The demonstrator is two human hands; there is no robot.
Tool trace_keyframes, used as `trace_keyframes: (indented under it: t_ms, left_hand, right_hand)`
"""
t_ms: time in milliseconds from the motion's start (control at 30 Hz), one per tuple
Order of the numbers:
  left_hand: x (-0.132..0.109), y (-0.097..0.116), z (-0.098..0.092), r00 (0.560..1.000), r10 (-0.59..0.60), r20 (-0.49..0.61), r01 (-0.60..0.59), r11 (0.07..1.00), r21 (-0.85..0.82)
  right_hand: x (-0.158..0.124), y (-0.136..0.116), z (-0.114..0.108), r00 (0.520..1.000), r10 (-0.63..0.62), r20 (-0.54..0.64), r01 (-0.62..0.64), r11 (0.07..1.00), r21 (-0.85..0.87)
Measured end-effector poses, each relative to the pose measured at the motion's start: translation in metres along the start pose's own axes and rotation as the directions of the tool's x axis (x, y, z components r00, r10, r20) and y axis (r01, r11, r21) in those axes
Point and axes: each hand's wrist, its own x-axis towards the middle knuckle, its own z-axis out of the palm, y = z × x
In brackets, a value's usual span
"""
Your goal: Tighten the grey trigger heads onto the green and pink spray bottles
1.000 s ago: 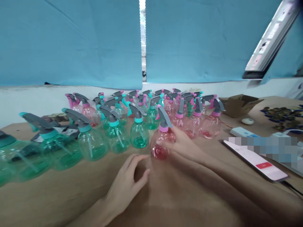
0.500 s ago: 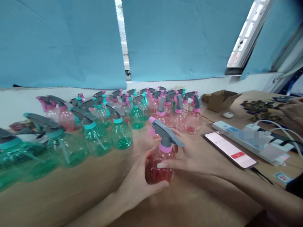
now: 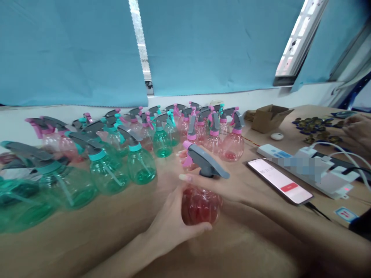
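While the person bent over the brown table (image 3: 72, 239), both hands were on one pink spray bottle (image 3: 199, 206), low in front of the rows of green bottles (image 3: 139, 166); whether it rested on the tabletop I couldn't tell. Their left hand (image 3: 171, 226) cupped the round belly, fingers curled about it. Their right hand (image 3: 232, 185) was closed around the neck, under the grey trigger head (image 3: 207, 164). The bottle looked light, thin-walled plastic, probably slick and easily dented. The neck seemed the firmest place to grip.
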Motion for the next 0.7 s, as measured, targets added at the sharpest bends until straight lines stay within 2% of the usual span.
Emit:
trace_keyframes:
  t_ms: [100, 200, 333, 467, 600, 700]
  left_hand:
    - [-0.001, -0.003, -0.002, 0.996, -0.091, 0.003, 0.091, 0.996, 0.017]
    - [-0.003, -0.007, -0.006, 0.991, -0.131, 0.015, 0.129, 0.989, 0.069]
    - [-0.008, -0.016, -0.016, 0.996, -0.081, 0.035, 0.074, 0.984, 0.161]
    - [-0.016, -0.031, -0.031, 0.997, -0.019, 0.080, -0.009, 0.939, 0.342]
    - [-0.023, -0.046, -0.044, 0.997, -0.033, 0.066, 0.000, 0.893, 0.451]
    - [-0.026, -0.051, -0.047, 0.997, -0.043, 0.063, 0.006, 0.869, 0.495]
  right_hand:
    - [0.004, 0.010, 0.007, 0.999, -0.033, -0.008, 0.033, 0.993, 0.114]
    - [0.009, 0.013, 0.013, 0.997, -0.068, -0.035, 0.072, 0.987, 0.142]
    - [0.018, 0.017, 0.021, 0.997, -0.060, -0.046, 0.065, 0.991, 0.120]
    - [0.028, 0.026, 0.028, 0.997, -0.049, -0.067, 0.056, 0.993, 0.107]
    - [0.038, 0.030, 0.031, 0.993, -0.112, -0.048, 0.115, 0.991, 0.068]
    - [0.043, 0.030, 0.031, 0.988, -0.148, -0.044, 0.149, 0.989, 0.013]
